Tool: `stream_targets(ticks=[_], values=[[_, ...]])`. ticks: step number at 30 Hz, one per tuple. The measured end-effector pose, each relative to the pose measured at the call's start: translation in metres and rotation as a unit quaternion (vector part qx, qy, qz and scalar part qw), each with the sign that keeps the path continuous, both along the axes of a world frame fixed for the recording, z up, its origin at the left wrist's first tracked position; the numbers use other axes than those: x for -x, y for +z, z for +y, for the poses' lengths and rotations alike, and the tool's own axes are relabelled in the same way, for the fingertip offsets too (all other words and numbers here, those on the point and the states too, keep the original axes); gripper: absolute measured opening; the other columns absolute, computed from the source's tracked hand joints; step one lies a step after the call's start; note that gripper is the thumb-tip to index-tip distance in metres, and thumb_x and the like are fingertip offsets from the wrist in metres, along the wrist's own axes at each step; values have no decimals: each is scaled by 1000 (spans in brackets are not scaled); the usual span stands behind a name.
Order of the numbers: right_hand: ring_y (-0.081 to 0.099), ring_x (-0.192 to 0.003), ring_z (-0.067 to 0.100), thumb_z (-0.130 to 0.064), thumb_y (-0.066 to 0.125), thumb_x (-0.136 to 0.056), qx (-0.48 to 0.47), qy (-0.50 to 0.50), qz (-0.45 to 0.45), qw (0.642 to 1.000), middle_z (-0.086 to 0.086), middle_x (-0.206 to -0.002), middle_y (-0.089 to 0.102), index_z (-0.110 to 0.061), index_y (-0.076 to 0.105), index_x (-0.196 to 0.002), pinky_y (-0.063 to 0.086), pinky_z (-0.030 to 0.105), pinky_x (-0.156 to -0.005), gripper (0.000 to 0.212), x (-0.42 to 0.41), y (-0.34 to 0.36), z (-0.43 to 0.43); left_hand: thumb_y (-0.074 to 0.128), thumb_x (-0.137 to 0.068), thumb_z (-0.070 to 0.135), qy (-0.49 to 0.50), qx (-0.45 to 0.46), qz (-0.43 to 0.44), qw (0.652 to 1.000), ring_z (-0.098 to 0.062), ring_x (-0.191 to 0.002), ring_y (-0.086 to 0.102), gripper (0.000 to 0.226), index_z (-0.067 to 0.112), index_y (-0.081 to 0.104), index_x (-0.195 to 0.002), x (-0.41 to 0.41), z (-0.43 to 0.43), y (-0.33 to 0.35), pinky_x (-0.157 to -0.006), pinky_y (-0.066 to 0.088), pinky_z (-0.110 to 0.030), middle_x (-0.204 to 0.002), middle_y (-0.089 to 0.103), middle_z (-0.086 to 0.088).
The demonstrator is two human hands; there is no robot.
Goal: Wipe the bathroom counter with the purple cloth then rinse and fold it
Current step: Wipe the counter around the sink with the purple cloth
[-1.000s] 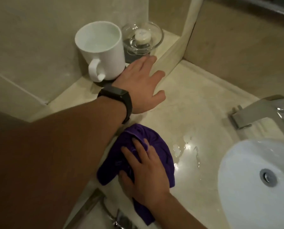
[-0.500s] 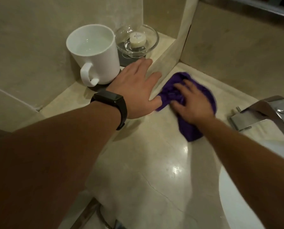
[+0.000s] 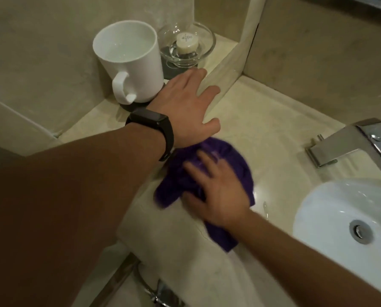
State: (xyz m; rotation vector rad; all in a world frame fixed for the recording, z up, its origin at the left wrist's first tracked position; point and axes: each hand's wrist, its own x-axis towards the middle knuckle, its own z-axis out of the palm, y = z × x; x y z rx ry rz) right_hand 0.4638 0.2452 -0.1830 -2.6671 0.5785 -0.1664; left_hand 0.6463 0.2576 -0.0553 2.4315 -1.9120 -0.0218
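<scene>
The purple cloth [image 3: 234, 165] lies bunched on the beige stone counter [image 3: 273, 134], left of the sink. My right hand [image 3: 218, 191] presses flat on top of it with the fingers spread and straight; the hand is motion-blurred. My left hand [image 3: 187, 105], a black band on its wrist, rests flat with spread fingers on the edge of the raised ledge, just behind the cloth. Part of the cloth sticks out below my right wrist and to the left of my palm.
A white mug [image 3: 129, 60] and a glass dish [image 3: 187, 45] holding a small round soap stand on the raised ledge at the back left. A chrome faucet [image 3: 349, 142] and the white basin [image 3: 331, 209] with its drain are at the right. A metal bar [image 3: 149, 289] shows below the counter's front edge.
My right hand has dragged the cloth from the back corner by the wall toward me and to the left. My left hand has stayed on the ledge.
</scene>
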Motion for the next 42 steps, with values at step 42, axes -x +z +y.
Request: stream_targets(ticks=[42], values=[[60, -116, 20, -28, 66, -91, -343, -196, -56, 917, -2, -118, 68, -24, 67, -123, 43, 31, -102, 32, -24, 102, -209, 39, -89, 57, 9, -27, 44, 999, -26, -150, 6, 71, 28, 21, -152, 1, 0, 11, -120, 10, -41, -162, 10, -9]])
